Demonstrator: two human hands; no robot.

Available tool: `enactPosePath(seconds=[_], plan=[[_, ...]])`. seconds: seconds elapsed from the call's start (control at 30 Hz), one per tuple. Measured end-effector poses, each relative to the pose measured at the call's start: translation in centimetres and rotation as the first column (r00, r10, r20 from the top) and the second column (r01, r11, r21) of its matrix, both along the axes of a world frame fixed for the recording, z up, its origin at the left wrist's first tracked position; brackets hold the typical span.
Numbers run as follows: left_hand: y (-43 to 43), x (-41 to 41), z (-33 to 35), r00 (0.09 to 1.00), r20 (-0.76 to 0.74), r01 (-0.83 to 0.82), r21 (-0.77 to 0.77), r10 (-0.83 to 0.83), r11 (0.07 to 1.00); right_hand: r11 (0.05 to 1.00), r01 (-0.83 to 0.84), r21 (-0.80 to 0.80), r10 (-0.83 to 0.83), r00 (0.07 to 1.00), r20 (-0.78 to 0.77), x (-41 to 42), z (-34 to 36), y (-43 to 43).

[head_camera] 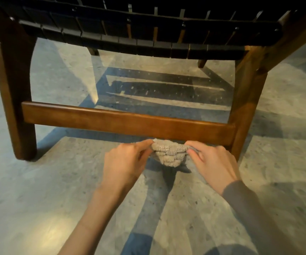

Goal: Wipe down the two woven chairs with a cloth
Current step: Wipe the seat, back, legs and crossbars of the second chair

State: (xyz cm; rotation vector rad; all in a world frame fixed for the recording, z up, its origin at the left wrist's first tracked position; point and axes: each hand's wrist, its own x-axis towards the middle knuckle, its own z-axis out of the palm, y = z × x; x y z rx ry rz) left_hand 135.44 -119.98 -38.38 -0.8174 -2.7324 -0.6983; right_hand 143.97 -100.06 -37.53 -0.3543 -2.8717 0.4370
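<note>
One woven chair fills the upper view, seen from low down: black woven straps (148, 34) stretch over a brown wooden frame, with a crossbar (122, 120) joining its two near legs. A grey-beige terry cloth (169, 153) hangs bunched just below and in front of the crossbar's right part. My left hand (124, 162) pinches the cloth's left end. My right hand (214, 162) pinches its right end. The cloth sags between them. I see no second chair.
The chair's left leg (14, 100) and right leg (246, 107) stand on a speckled grey stone floor (38, 199). Two far legs show under the seat. Shadows of the chair and my arms fall across the floor.
</note>
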Motion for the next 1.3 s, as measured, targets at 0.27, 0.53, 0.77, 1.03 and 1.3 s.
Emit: enactPosePath(seconds=[0.27,0.53,0.77,1.03,1.3], plan=[[1.3,3.7,-4.0,0.937,0.349,-0.173,0.482,-0.007,0.859,0.705,0.127,-0.697,-0.33,0.93,-0.164,1.4,-3.8,-3.3],[5.5,3.7,-4.5,0.422,0.861,-0.866,0.475,-0.284,0.155,-0.219,0.209,-0.953,-0.694,0.653,0.303,-0.5,-5.0,-4.5],[6.3,1.2,-5.1,0.133,0.805,-0.953,0.264,-0.579,0.148,-0.547,0.071,-0.834,-0.577,0.69,0.437,-1.2,-4.5,-2.5],[9.0,-0.8,-5.6,0.053,0.782,-0.935,0.257,-0.621,0.244,-0.604,0.114,-0.789,-0.611,0.57,0.55,-2.9,-3.9,0.0],[10.6,-1.2,-4.6,-0.075,0.703,-0.921,0.224,-0.707,0.32,-0.71,-0.112,-0.695,-0.604,0.604,0.52,-2.0,-2.6,2.0]])
